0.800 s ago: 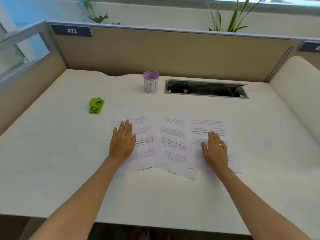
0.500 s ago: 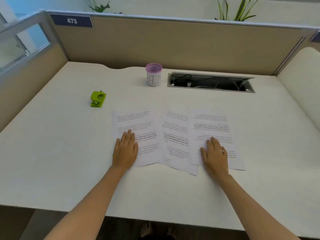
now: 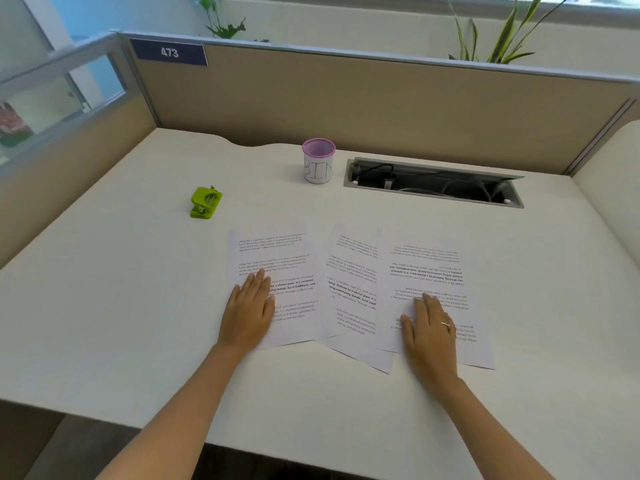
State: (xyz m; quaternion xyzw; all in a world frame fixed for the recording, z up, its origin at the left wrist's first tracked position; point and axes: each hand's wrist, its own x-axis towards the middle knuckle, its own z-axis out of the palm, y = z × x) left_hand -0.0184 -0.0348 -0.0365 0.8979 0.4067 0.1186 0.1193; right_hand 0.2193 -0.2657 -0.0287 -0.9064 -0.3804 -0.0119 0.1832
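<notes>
White desk [image 3: 104, 306], beige partition [image 3: 346, 98] behind, number plate [image 3: 169, 52] reading 473. Mid-desk, edges overlapping: left sheet [image 3: 277, 251] under my left hand [image 3: 247, 315], middle sheet [image 3: 353, 289], right sheet [image 3: 429, 265] under my right hand [image 3: 431, 332]. Both palms flat, fingers straight. Beyond: green tool [image 3: 205, 202], BIN cup [image 3: 318, 161], cable trough [image 3: 433, 183].

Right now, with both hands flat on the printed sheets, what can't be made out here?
Head view: small text on the three white printed sheets, too small, blurred.
Head view: text under the left hand and right hand, covered by them.
Head view: inside the purple-rimmed white cup marked BIN, hidden by its wall.
</notes>
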